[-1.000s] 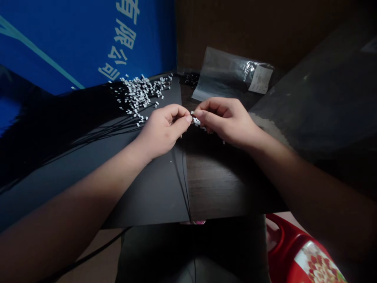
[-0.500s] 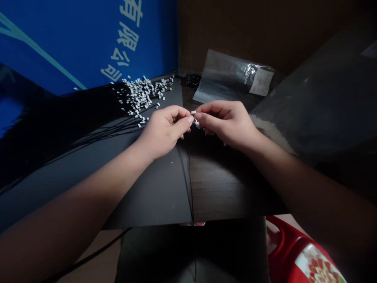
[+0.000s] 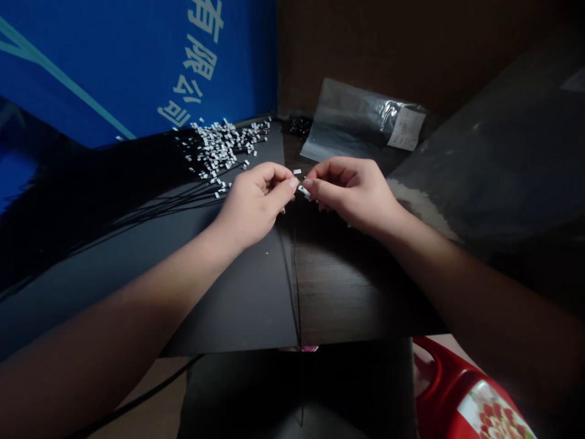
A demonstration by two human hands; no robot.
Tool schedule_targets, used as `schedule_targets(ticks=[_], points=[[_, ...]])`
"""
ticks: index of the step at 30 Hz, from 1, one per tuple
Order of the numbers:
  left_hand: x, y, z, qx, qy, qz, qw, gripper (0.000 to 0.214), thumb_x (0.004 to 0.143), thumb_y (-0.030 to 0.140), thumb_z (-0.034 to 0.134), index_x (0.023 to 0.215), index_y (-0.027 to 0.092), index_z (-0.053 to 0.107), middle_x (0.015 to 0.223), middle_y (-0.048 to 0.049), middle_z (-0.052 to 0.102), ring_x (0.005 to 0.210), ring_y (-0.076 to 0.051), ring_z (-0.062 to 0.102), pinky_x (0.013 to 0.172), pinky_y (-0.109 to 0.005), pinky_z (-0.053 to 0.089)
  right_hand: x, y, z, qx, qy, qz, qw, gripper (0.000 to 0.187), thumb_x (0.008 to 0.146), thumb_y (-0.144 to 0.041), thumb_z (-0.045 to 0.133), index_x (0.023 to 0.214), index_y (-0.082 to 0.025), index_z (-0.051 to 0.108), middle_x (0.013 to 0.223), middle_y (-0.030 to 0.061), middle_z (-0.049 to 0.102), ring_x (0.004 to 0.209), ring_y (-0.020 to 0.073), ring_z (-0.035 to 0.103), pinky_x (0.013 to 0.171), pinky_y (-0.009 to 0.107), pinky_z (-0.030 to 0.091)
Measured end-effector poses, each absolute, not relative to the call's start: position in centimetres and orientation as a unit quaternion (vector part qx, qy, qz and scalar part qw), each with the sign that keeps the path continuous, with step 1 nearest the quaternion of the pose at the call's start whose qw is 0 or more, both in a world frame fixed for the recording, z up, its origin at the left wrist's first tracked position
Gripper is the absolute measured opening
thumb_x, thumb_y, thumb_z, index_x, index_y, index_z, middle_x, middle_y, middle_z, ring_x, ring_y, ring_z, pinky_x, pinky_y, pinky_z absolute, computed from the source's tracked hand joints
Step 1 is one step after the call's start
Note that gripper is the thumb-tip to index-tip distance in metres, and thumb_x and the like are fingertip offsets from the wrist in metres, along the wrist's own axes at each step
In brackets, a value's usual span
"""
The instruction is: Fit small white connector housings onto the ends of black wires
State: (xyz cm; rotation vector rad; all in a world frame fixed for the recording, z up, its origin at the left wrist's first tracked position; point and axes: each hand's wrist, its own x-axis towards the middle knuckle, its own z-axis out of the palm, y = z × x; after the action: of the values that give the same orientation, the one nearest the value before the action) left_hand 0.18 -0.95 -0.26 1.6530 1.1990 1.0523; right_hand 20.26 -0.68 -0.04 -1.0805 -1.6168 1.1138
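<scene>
My left hand [image 3: 262, 198] and my right hand [image 3: 350, 192] meet fingertip to fingertip over the table, both pinched. Between left thumb and forefinger is the end of a thin black wire [image 3: 298, 292], which seems to run down from my hands over the table's front edge. A small white connector [image 3: 303, 191] shows at the right fingertips, partly covered by them. Another small white piece [image 3: 297, 171] lies just beyond the fingers. Exactly how wire and connector touch is too small to make out.
A heap of black wires [image 3: 105, 164] with white connector ends [image 3: 219, 143] lies left, before a blue panel [image 3: 137, 61]. A clear plastic bag [image 3: 351, 116] lies behind my hands. A larger bag [image 3: 493, 158] with white pieces [image 3: 420, 201] is right. A red container [image 3: 450, 390] stands below.
My hands stay almost in place, the fingertips drawn slightly apart, with more of the white connector showing between them. The surroundings look the same.
</scene>
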Motion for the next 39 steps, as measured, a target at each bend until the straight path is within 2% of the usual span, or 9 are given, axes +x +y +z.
schedule_targets(ticks=[6, 14, 21, 28, 34, 39], points=[[0.21, -1.22, -0.2, 0.665, 0.476, 0.42, 0.394, 0.009, 0.095, 0.026, 0.073, 0.09, 0.018, 0.072, 0.081, -0.0009, 0.071, 0.066, -0.012, 0.06, 0.064, -0.027, 0.048, 20.06, -0.94, 0.05, -0.445, -0.649, 0.424, 0.448, 0.012, 0.091, -0.027, 0.079, 0.089, -0.015, 0.078, 0.078, 0.0029, 0.074, 0.062, 0.0124, 0.06, 0.057, 0.027, 0.047], [0.02, -1.18, -0.42, 0.692, 0.472, 0.395, 0.378, 0.015, 0.097, 0.03, 0.072, 0.089, 0.018, 0.074, 0.079, -0.0012, 0.071, 0.066, -0.013, 0.06, 0.064, -0.028, 0.047, 20.08, -1.03, -0.32, -0.448, -0.678, 0.398, 0.426, 0.026, 0.096, -0.036, 0.075, 0.096, -0.013, 0.086, 0.076, 0.0042, 0.074, 0.065, 0.0144, 0.062, 0.061, 0.029, 0.047], [0.13, -1.35, -0.37, 0.69, 0.465, 0.388, 0.396, 0.016, 0.097, 0.031, 0.072, 0.091, 0.017, 0.079, 0.082, -0.0018, 0.073, 0.066, -0.012, 0.061, 0.063, -0.027, 0.049, 20.1, -1.13, -0.18, -0.459, -0.709, 0.324, 0.426, 0.021, 0.096, -0.03, 0.071, 0.094, -0.014, 0.085, 0.079, 0.0052, 0.076, 0.078, 0.0192, 0.068, 0.073, 0.032, 0.05], [0.14, -1.38, 0.31, 0.659, 0.479, 0.358, 0.456, 0.019, 0.098, 0.032, 0.072, 0.099, 0.016, 0.082, 0.078, -0.0025, 0.075, 0.063, -0.012, 0.063, 0.06, -0.024, 0.052, 20.1, -1.3, -0.28, -0.473, -0.731, 0.255, 0.422, 0.018, 0.094, -0.023, 0.069, 0.088, -0.014, 0.083, 0.084, 0.0053, 0.079, 0.076, 0.0171, 0.065, 0.071, 0.03, 0.045], [0.25, -1.33, 0.25, 0.652, 0.484, 0.359, 0.46, 0.015, 0.098, 0.028, 0.072, 0.097, 0.016, 0.08, 0.082, -0.0035, 0.076, 0.062, -0.011, 0.063, 0.056, -0.023, 0.051, 20.06, -1.29, -0.2, -0.483, -0.728, 0.262, 0.41, 0.019, 0.096, -0.025, 0.066, 0.089, -0.015, 0.08, 0.082, 0.0044, 0.077, 0.074, 0.0166, 0.062, 0.069, 0.031, 0.043], [0.01, -0.98, 0.05, 0.647, 0.493, 0.41, 0.413, 0.015, 0.095, 0.027, 0.077, 0.107, 0.019, 0.078, 0.088, -0.0033, 0.076, 0.067, -0.012, 0.066, 0.057, -0.023, 0.053, 20.0, -1.07, -0.36, -0.476, -0.713, 0.309, 0.41, 0.018, 0.097, -0.027, 0.067, 0.094, -0.014, 0.079, 0.079, 0.0034, 0.074, 0.075, 0.0171, 0.062, 0.069, 0.032, 0.043]])
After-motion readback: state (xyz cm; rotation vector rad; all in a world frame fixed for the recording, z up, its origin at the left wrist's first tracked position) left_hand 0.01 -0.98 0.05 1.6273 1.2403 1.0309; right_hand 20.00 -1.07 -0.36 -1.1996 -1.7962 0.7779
